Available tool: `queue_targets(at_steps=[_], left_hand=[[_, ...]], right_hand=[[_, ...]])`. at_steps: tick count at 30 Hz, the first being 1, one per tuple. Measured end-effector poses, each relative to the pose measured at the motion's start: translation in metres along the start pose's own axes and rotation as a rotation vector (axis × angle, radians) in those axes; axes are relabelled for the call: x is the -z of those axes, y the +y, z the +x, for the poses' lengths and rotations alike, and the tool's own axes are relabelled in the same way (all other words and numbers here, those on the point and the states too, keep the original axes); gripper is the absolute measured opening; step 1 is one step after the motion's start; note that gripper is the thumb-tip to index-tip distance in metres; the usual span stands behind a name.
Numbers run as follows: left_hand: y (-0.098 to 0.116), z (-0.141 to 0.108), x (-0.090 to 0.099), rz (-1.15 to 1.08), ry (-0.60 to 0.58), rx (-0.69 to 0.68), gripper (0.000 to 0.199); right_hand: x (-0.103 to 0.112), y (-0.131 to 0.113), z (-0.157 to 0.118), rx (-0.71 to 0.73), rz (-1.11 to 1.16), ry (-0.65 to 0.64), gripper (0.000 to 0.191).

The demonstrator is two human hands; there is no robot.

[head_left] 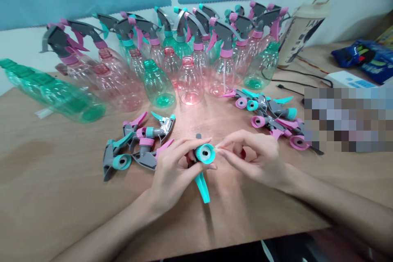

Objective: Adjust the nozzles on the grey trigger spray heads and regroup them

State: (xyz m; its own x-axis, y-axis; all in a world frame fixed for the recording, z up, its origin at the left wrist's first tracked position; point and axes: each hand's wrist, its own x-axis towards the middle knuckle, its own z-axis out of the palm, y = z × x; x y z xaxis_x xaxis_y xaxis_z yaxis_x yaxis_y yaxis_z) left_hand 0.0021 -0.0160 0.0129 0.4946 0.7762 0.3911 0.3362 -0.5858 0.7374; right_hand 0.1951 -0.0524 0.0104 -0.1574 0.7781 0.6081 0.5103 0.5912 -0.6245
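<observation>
My left hand [176, 168] is wrapped round a grey and turquoise spray bottle trigger head [205, 154]. Its turquoise collar faces me, showing a white disc with a dark hole, and the turquoise trigger points down. Just right of the collar, my right hand [254, 155] pinches thumb and forefinger together; a small pale bit may be between the tips, too small to name. More loose trigger heads lie left of my left hand, one with a turquoise collar [123, 161] and one with a pink collar [146, 142]. Another pile of trigger heads [264, 118] lies beyond my right hand.
Pink and green spray bottles [222, 73] stand across the back, several fitted with trigger heads. Open green bottles [55, 90] lean at the left. A white tumbler [302, 28], black cable [301, 81] and blue packet [365, 61] are at back right. A blurred patch covers the right edge.
</observation>
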Motion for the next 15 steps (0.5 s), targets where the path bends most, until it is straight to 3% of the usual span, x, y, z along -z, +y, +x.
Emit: queue_targets(at_steps=[7,15], left_hand=[[0.002,0.000,0.001,0.018,0.002,-0.013,0.027],[0.005,-0.003,-0.006,0.137,0.041,-0.086,0.030]], right_hand=[[-0.003,0.003,-0.002,0.110,-0.082,-0.061,0.019],[-0.011,-0.002,-0.008,0.047,-0.127,-0.100,0.011]])
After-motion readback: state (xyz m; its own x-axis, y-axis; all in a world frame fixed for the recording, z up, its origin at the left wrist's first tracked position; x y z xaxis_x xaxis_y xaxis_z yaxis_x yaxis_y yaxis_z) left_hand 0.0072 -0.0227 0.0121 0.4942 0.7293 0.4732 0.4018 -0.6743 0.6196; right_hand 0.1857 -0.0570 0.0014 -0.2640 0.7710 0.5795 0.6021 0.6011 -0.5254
